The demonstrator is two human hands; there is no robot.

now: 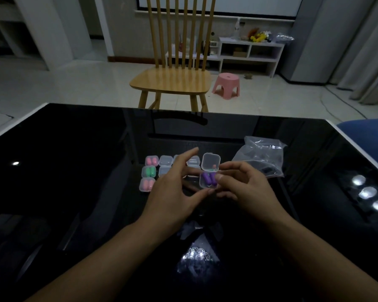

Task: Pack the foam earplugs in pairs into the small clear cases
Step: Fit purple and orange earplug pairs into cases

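**Purple pair seated, lid standing open**

Both hands meet over the middle of the glossy black counter, nearest of all the things in view. My right hand pinches the open case between thumb and fingertips. The left hand is beside it with fingers spread and relaxed, its thumb tip close under the case; whether it touches I cannot tell. Two purple earplugs lie side by side inside, and the hinged lid stands up behind them.

Toward the far edge, just left of the hands, sit three filled cases: a pink pair, a green pair and another pink pair. Empty clear cases stand next to them, partly hidden. A crumpled plastic bag lies to the right.

By my judgement the case is light, thin and stiff, likely slippery, so grip its side walls and press the lid at its front lip. The foam is soft and may spring up, so tuck it flat first.

Open counter lies all round; only the neighbouring cases crowd the left.
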